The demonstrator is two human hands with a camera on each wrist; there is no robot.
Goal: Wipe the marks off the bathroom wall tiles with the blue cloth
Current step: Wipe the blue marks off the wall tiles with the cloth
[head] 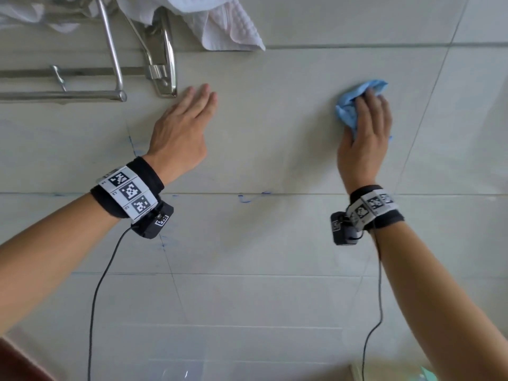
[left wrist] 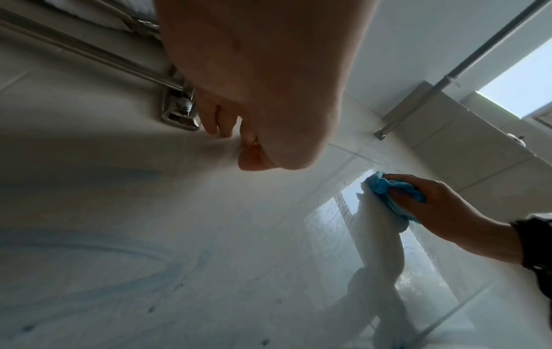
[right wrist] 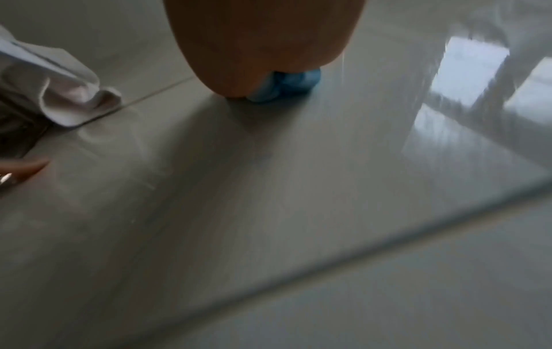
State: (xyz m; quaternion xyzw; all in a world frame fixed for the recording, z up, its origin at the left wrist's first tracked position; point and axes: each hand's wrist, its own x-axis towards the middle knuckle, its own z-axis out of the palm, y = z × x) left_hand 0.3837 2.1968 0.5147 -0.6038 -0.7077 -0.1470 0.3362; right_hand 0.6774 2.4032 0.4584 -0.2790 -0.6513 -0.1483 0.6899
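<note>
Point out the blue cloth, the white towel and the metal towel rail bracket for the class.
blue cloth [head: 347,108]: head view, the bunched part left of the fingers.
white towel [head: 233,28]: head view, its hanging lower corner.
metal towel rail bracket [head: 165,78]: head view, the wall mount's lower plate.

Blue cloth against wall tiles

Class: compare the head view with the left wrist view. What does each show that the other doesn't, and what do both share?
Only the head view: blue pen marks along the grout line, and both wristbands. Only the left wrist view: a window and a metal rod. Both: the right hand pressing the blue cloth on the tiles, the left hand flat, the towel rack.
</note>
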